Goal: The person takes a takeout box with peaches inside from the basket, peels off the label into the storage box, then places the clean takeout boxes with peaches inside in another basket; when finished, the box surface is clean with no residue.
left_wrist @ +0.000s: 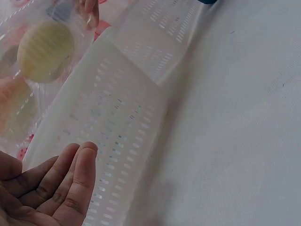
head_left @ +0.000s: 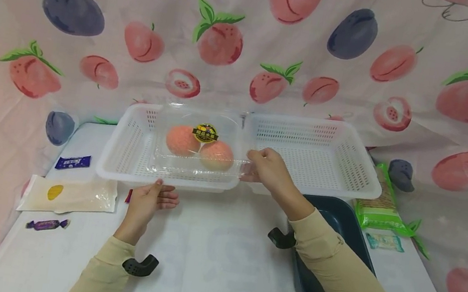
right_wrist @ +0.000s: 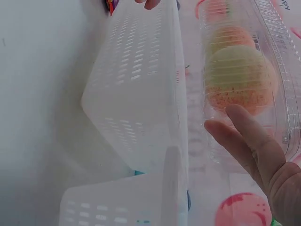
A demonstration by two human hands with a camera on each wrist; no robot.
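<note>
A clear plastic fruit box [head_left: 229, 130] with two orange-pink peaches [head_left: 183, 140] and a black-and-yellow label [head_left: 205, 133] is held over the left white basket [head_left: 126, 150]. My right hand [head_left: 273, 172] grips its right edge, thumb on top. In the right wrist view the right fingers [right_wrist: 256, 146] reach under the box, beside a peach [right_wrist: 241, 77]. My left hand [head_left: 148, 209] is at the left basket's front edge, fingers extended and holding nothing. The left wrist view has those fingers [left_wrist: 80, 183] beside the perforated basket wall [left_wrist: 120, 127]; contact is unclear.
A second white basket [head_left: 313, 160] adjoins on the right. Before it stands a dark blue tray [head_left: 305, 278], partly under my right arm. A green-edged bag [head_left: 384, 204] and a teal packet [head_left: 385, 242] lie right; a white bag [head_left: 85, 197], blue packet [head_left: 72, 162] and purple candy [head_left: 47, 224] left.
</note>
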